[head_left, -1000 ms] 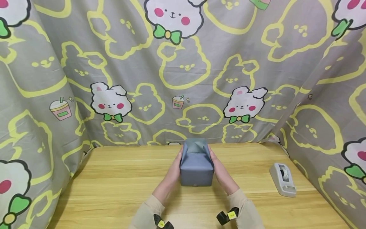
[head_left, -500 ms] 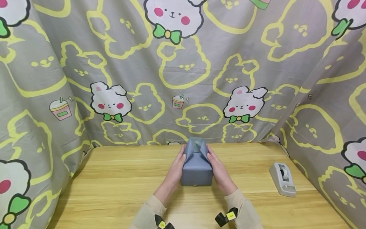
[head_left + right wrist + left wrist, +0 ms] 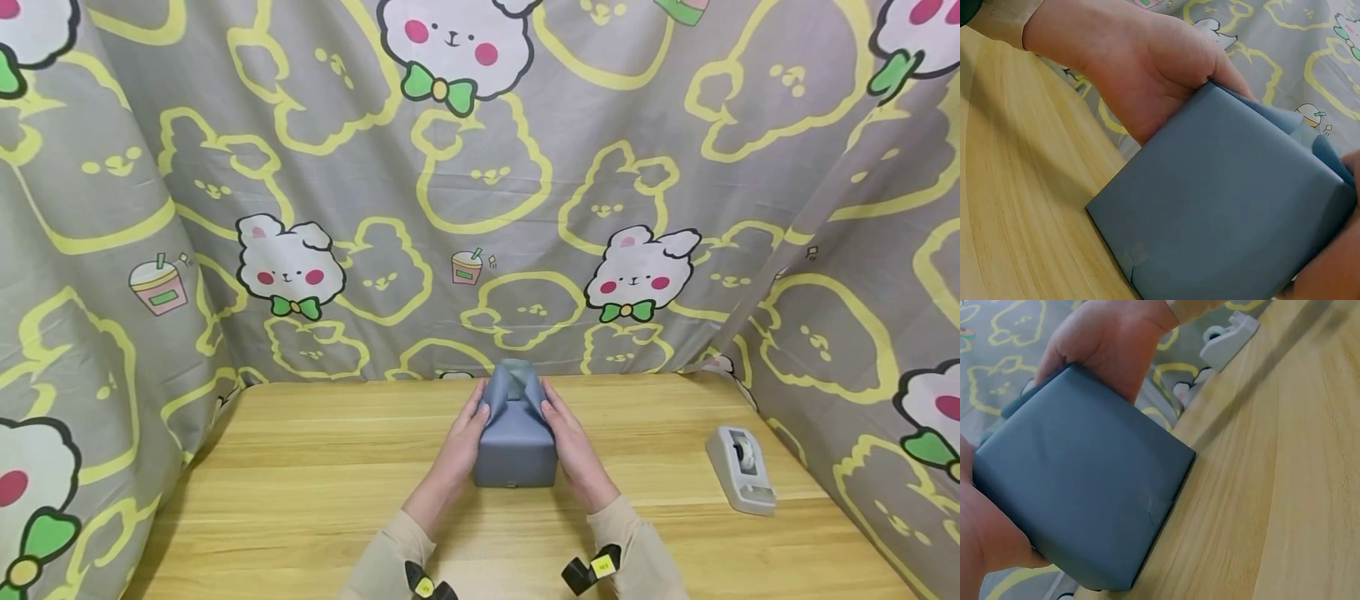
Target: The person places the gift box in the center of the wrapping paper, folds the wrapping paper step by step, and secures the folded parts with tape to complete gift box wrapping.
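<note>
A box wrapped in blue-grey paper (image 3: 515,462) rests on the table in front of me. At its far end the loose paper (image 3: 516,367) stands up, its two sides bent inward with a gap between them. My left hand (image 3: 461,437) lies along the left side, fingers straight, its thumb pressing the bent paper. On the opposite side my right hand (image 3: 577,446) presses in the same way. The left wrist view shows the flat near face of the wrapped box (image 3: 1085,481) between both hands. Small creases mark the lower edge of that face in both wrist views.
A light grey tape dispenser (image 3: 742,471) with a roll of tape stands at the right of the wooden table (image 3: 300,475). A grey curtain (image 3: 360,192) with rabbit prints hangs behind the table and at both sides.
Both hands have moved slightly inward and up along the sides. The thumbs now lie on the paper, and the upright paper at the far end has become narrower, its sides folding inward.
</note>
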### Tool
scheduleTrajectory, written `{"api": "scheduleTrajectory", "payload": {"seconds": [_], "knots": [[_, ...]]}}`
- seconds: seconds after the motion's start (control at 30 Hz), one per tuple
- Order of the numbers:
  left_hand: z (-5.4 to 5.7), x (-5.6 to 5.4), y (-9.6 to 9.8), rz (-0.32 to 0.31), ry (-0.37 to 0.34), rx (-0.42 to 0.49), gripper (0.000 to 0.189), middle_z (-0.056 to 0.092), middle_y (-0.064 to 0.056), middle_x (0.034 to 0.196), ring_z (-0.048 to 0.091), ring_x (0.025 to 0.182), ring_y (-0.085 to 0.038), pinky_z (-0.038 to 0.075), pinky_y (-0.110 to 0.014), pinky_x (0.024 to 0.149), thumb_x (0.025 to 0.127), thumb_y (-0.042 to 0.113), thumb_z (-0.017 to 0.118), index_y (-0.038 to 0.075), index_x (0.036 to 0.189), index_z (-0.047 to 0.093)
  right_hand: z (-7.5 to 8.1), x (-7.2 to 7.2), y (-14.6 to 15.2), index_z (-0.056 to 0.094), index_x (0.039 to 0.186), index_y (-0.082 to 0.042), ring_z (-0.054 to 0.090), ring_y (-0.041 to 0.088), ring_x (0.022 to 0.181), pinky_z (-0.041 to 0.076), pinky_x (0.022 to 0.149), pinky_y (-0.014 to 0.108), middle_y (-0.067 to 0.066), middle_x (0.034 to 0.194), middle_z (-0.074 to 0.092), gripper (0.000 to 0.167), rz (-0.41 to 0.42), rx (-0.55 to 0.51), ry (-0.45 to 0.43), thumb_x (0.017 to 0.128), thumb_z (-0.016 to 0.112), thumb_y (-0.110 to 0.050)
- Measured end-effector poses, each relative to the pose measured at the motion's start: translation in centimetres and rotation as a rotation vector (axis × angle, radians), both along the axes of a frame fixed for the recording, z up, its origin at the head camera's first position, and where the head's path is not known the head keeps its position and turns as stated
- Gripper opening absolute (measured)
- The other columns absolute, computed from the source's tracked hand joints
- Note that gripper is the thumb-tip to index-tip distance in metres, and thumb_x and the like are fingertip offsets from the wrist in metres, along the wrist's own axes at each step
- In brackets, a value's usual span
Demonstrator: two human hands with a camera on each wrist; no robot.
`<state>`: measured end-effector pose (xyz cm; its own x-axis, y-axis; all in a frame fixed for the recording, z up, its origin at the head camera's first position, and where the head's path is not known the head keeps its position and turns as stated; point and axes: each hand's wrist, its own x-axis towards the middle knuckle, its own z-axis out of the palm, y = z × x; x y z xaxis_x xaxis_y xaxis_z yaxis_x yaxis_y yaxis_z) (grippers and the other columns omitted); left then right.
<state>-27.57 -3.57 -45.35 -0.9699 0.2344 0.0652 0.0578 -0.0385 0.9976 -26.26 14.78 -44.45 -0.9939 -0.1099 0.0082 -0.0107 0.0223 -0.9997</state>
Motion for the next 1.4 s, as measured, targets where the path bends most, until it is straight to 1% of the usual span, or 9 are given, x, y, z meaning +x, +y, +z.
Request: {"api": "scheduleTrajectory", "payload": {"seconds": [0.1, 0.3, 0.47, 0.6, 0.87, 1.03, 1.2, 1.3, 1.4], "knots": [[-0.1, 0.0, -0.1, -0.005, 0.006, -0.013, 0.058, 0.013, -0.003, 0.165, 0.003, 0.153, -0.031, 0.003, -0.06, 0.121, 0.105, 0.039, 0.036, 0.023, 0.157, 0.017, -0.2, -0.1, 0.0, 0.015, 0.157, -0.02, -0.002, 0.027, 0.153, 0.002, 0.123, 0.055, 0.003, 0.166, 0.007, 0.063, 0.003, -0.011, 0.013, 0.104, 0.036, -0.045], [-0.2, -0.2, -0.3, -0.039, -0.005, -0.011, 0.055, 0.011, -0.001, 0.165, 0.003, 0.153, -0.031, 0.005, -0.061, 0.12, 0.104, 0.039, 0.038, 0.033, 0.156, 0.019, -0.3, -0.2, 0.0, 0.017, 0.157, -0.023, -0.001, 0.024, 0.153, 0.002, 0.123, 0.054, 0.0, 0.165, 0.009, 0.06, 0.016, -0.049, 0.018, 0.104, 0.035, -0.045], [-0.3, -0.2, -0.5, -0.092, 0.0, -0.024, 0.053, 0.005, 0.003, 0.166, -0.001, 0.153, -0.031, 0.002, -0.064, 0.119, 0.104, 0.039, 0.038, 0.043, 0.153, 0.017, -0.1, -0.2, 0.0, 0.019, 0.156, -0.033, -0.003, 0.026, 0.153, 0.002, 0.121, 0.059, -0.002, 0.166, 0.007, 0.057, 0.042, -0.045, 0.004, 0.103, 0.04, -0.042], [-0.3, -0.4, -0.6, -0.109, 0.014, -0.038, 0.053, 0.003, 0.006, 0.166, -0.002, 0.153, -0.029, 0.0, -0.063, 0.119, 0.104, 0.035, 0.038, 0.048, 0.152, 0.017, 0.1, -0.2, 0.1, 0.02, 0.154, -0.04, -0.003, 0.028, 0.153, 0.002, 0.12, 0.061, -0.004, 0.166, 0.005, 0.058, 0.065, -0.03, -0.014, 0.102, 0.045, -0.041], [-0.2, -0.5, -0.6, -0.097, 0.027, -0.049, 0.056, 0.007, 0.003, 0.166, 0.002, 0.153, -0.03, 0.003, -0.062, 0.12, 0.103, 0.028, 0.043, 0.046, 0.152, 0.021, 0.0, -0.2, 0.4, 0.018, 0.155, -0.039, -0.004, 0.028, 0.153, 0.003, 0.121, 0.06, -0.004, 0.166, 0.005, 0.062, 0.088, -0.037, 0.001, 0.101, 0.049, -0.031], [0.0, -0.5, -0.5, -0.063, 0.016, -0.061, 0.06, 0.011, 0.001, 0.165, 0.006, 0.152, -0.033, 0.007, -0.061, 0.12, 0.1, 0.024, 0.048, 0.041, 0.153, 0.024, -0.1, -0.2, 0.4, 0.015, 0.155, -0.038, -0.006, 0.027, 0.153, 0.002, 0.121, 0.058, -0.003, 0.166, 0.002, 0.066, 0.092, -0.048, -0.016, 0.101, 0.05, -0.029], [0.3, -0.6, -0.5, -0.024, -0.069, -0.033, 0.061, 0.015, -0.004, 0.165, 0.009, 0.152, -0.034, 0.01, -0.06, 0.12, 0.099, 0.028, 0.05, 0.032, 0.155, 0.025, 0.0, -0.3, 0.3, 0.012, 0.156, -0.034, -0.007, 0.029, 0.153, 0.003, 0.122, 0.057, -0.001, 0.166, 0.0, 0.068, 0.08, -0.063, -0.042, 0.1, 0.05, -0.032], [0.6, -0.7, -0.4, -0.003, -0.152, 0.019, 0.059, 0.019, -0.009, 0.163, 0.011, 0.151, -0.035, 0.012, -0.059, 0.12, 0.1, 0.037, 0.049, 0.024, 0.154, 0.029, 0.0, -0.3, 0.3, 0.013, 0.157, -0.031, -0.006, 0.028, 0.153, 0.003, 0.122, 0.056, -0.001, 0.166, 0.001, 0.068, 0.066, -0.074, -0.055, 0.101, 0.05, -0.032], [0.8, -1.0, -0.2, 0.015, -0.199, 0.07, 0.06, 0.022, -0.012, 0.162, 0.013, 0.151, -0.033, 0.012, -0.055, 0.122, 0.101, 0.043, 0.046, 0.016, 0.152, 0.032, 0.0, -0.3, 0.3, 0.013, 0.157, -0.029, -0.006, 0.029, 0.153, 0.003, 0.122, 0.056, 0.001, 0.166, 0.0, 0.068, 0.06, -0.072, -0.056, 0.1, 0.05, -0.03]]}}
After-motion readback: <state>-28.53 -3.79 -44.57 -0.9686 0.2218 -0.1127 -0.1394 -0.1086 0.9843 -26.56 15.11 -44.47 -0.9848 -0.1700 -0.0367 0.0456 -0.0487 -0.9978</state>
